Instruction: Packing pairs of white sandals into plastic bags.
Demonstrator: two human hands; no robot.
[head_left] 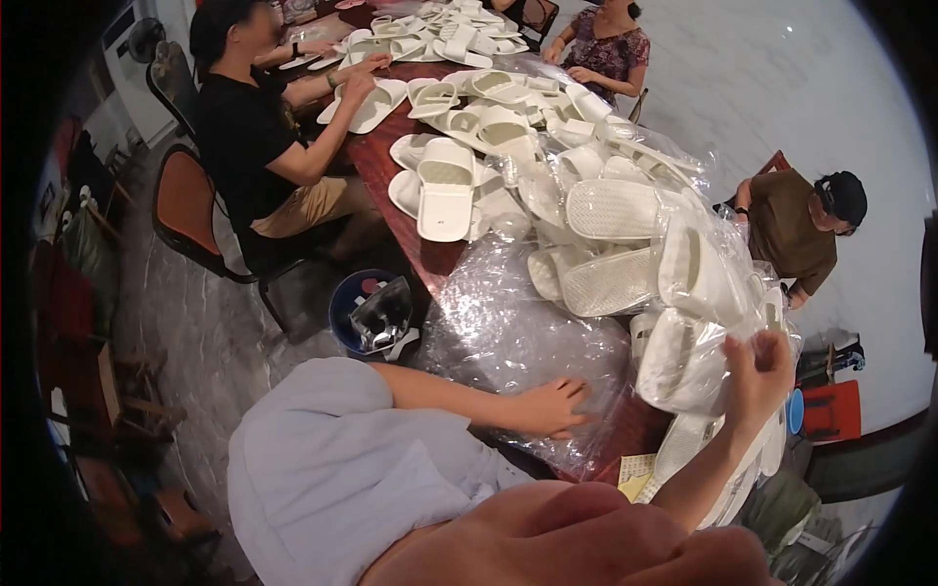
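My left hand [549, 408] lies with its fingers spread on a sheet of clear plastic [518, 327], which looks like flat bags, at the near corner of the table. At the right, my right hand [760, 376] is raised beside a white slipper [681, 361] in clear plastic. Its thumb and curled fingers stand apart, with nothing plainly between them. Just beyond it, more wrapped white slippers [611, 281] lie heaped. Unwrapped white slippers [446, 190] sit farther up, left of the heap. Below my right hand are more white slippers [689, 444], partly hidden by my arm.
The dark red table [386, 186] runs away from me. A person in black [244, 137] sits at its left, hands near a white slipper [376, 105]. Other people sit at the far side and right. A blue bucket [342, 317] stands on the floor; a yellow sheet [637, 479] lies close by.
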